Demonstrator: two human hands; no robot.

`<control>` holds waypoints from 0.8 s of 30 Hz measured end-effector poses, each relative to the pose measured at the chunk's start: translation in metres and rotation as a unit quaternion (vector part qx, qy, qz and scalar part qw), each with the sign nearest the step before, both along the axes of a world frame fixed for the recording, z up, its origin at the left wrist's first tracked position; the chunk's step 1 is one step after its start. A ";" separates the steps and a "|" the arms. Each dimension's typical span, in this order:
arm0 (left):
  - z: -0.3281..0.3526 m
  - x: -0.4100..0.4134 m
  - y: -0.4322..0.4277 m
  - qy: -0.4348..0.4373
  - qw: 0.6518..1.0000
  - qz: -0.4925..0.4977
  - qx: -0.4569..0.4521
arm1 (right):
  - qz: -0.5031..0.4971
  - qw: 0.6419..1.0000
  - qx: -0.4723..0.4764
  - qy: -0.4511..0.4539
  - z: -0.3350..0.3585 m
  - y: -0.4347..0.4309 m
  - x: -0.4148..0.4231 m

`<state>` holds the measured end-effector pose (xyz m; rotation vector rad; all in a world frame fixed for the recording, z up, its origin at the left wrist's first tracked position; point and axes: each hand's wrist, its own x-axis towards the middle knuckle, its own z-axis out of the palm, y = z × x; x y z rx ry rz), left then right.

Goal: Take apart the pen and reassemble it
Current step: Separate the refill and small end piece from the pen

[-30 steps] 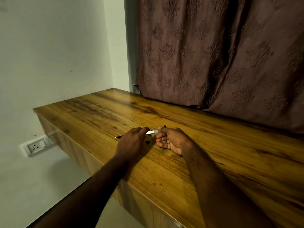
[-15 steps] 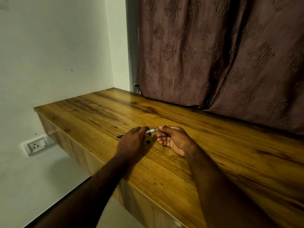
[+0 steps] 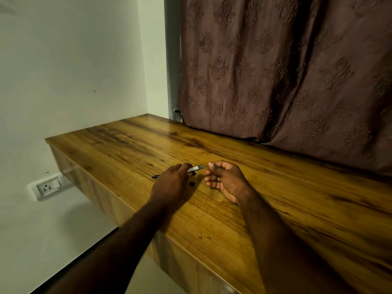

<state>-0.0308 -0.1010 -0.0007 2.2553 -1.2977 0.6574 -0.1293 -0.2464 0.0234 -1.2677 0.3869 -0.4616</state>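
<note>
Pen (image 3: pixel 196 168) parts sit between two bare hands over a wooden desk (image 3: pixel 286 209). The left hand (image 3: pixel 171 183), palm down with knuckles toward the camera, pinches the silver barrel near its middle; the fingertips hide the exact grip. A thin dark tip (image 3: pixel 154 176) pokes out past this hand's far left side, low over the wood. The barrel runs rightward from the left fingers, its shiny end reaching the right hand (image 3: pixel 227 180). That hand is turned palm-in, fingers curled, with the thumb and forefinger meeting at the barrel's end; whether they actually clamp it or hold some smaller part there is too small to tell. Just below the barrel, in the gap between the two hands, a small black piece (image 3: pixel 192 183) lies loose on the desk, apart from both hands. Another dark speck rests just under the barrel, nearer the left fingers, unclear in shape. Beyond the hands a patterned brown curtain (image 3: pixel 286 71) hangs down to the desk. Left of and below the left forearm, a white wall socket (image 3: pixel 47 187) is set in the wall.
</note>
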 end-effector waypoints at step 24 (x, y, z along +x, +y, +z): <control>0.005 -0.007 0.007 0.028 0.997 -0.030 -0.071 | -0.045 0.998 0.005 -0.045 -0.002 0.000 0.002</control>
